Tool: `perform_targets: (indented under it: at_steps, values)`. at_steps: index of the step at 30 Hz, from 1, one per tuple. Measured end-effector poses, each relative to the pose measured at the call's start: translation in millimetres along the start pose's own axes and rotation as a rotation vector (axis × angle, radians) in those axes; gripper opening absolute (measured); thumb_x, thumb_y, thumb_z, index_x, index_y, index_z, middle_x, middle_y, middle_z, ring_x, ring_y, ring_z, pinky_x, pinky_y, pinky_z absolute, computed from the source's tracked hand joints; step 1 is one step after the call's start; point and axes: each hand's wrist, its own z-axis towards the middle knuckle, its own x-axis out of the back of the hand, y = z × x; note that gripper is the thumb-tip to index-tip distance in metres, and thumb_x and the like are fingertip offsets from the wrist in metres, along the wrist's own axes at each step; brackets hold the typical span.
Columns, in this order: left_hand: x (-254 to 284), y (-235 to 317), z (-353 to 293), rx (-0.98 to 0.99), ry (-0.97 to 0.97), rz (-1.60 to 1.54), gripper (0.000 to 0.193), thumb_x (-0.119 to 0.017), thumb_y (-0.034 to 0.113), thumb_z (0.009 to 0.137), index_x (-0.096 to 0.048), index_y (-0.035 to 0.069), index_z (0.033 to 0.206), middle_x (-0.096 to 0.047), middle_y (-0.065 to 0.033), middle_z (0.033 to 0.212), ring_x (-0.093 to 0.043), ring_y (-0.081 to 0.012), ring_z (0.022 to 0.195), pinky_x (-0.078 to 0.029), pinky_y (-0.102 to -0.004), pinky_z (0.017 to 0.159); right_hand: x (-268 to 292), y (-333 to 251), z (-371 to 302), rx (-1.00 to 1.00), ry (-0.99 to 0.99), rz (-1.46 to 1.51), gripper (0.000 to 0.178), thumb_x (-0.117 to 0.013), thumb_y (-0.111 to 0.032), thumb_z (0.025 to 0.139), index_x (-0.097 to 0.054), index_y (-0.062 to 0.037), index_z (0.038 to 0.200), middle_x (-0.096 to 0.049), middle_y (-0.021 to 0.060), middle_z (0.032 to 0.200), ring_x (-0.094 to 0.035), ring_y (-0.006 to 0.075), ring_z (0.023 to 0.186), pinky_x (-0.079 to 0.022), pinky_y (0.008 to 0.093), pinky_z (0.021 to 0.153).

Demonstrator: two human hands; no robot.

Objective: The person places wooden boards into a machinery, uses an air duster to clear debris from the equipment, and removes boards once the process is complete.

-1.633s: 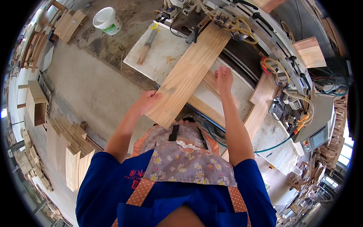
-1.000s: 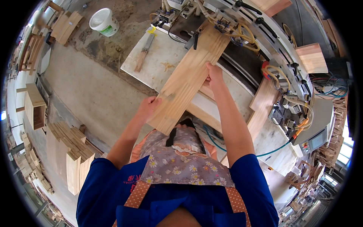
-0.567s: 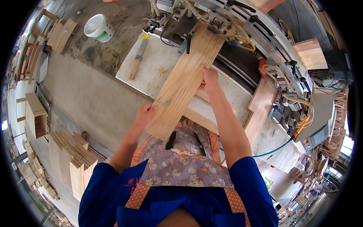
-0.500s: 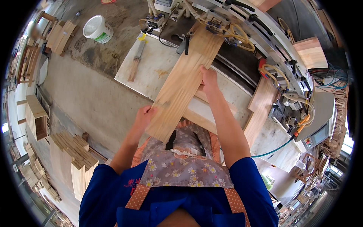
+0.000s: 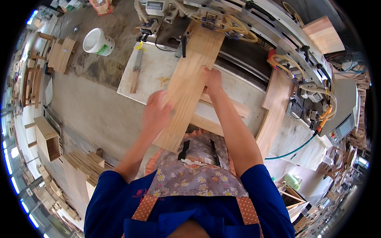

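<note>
A long pale wooden board [image 5: 189, 79] slants from the machine's clamps down to near my apron. With its thumb on the upper face, my right hand [image 5: 212, 78] grips the board's right edge about midway along; its other fingers are hidden below. My left hand [image 5: 156, 113] is at the board's left edge, over its near half. Motion smears those fingers, so whether they hold the board cannot be told. Beneath and to the right of the board lie narrower wooden strips [image 5: 208, 124] on the pale worktable [image 5: 152, 74].
The machine's rail [image 5: 274, 35], with hoses and clamps, crosses the far side. On the table's left lies a flat tool with a wooden handle [image 5: 135, 81]. Another board [image 5: 276, 99] sits at the right, near a control box [image 5: 339, 107]. A white bucket [image 5: 94, 41] stands on the floor.
My left hand has moved up along the board's left edge and now blurs. My right hand keeps its hold on the right edge. The whole view has shifted slightly.
</note>
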Motion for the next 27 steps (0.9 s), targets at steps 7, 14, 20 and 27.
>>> perform_targets:
  at_steps: [7,14,20,27]
  values:
    - [-100.2,60.7,168.3,-0.386,-0.113,0.138,0.053,-0.063,0.026,0.083,-0.049,-0.001,0.127,-0.047,-0.0205,0.135,-0.040,-0.0353,0.129,-0.037,-0.0404,0.104,0.7,5.2,-3.1,0.319,0.029,-0.373,0.039,-0.050,-0.036,0.089,-0.061,0.0017,0.094,-0.066,0.0235,0.094,-0.064,0.0383,0.091,-0.049,0.0457,0.076]
    - [-138.7,39.0,205.0,-0.358,-0.082,0.159,0.060,-0.065,0.024,0.081,-0.046,0.002,0.134,-0.038,-0.0172,0.144,-0.030,-0.0317,0.137,-0.028,-0.0389,0.111,9.4,-9.0,-18.3,0.203,-0.025,-0.288,0.036,-0.051,-0.038,0.090,-0.064,-0.0042,0.093,-0.067,0.0212,0.091,-0.063,0.0399,0.087,-0.049,0.0468,0.072]
    - [-133.5,45.9,206.2,-0.432,-0.063,0.222,0.053,-0.062,0.017,0.083,-0.049,-0.002,0.131,-0.041,-0.0237,0.140,-0.036,-0.0356,0.133,-0.030,-0.0378,0.109,53.6,-0.9,-34.1,0.345,-0.100,-0.190,0.025,-0.061,-0.017,0.082,-0.058,-0.0068,0.104,-0.068,0.0147,0.090,-0.065,0.0308,0.086,-0.050,0.0434,0.071]
    - [-139.2,51.3,210.2,-0.373,-0.114,0.152,0.050,-0.060,0.015,0.085,-0.049,-0.006,0.129,-0.043,-0.0261,0.138,-0.039,-0.0339,0.132,-0.031,-0.0345,0.108,91.3,8.1,-45.1,0.741,0.367,-0.307,0.021,-0.062,-0.007,0.075,-0.058,-0.0053,0.096,-0.063,0.0097,0.084,-0.060,0.0288,0.080,-0.050,0.0422,0.070]
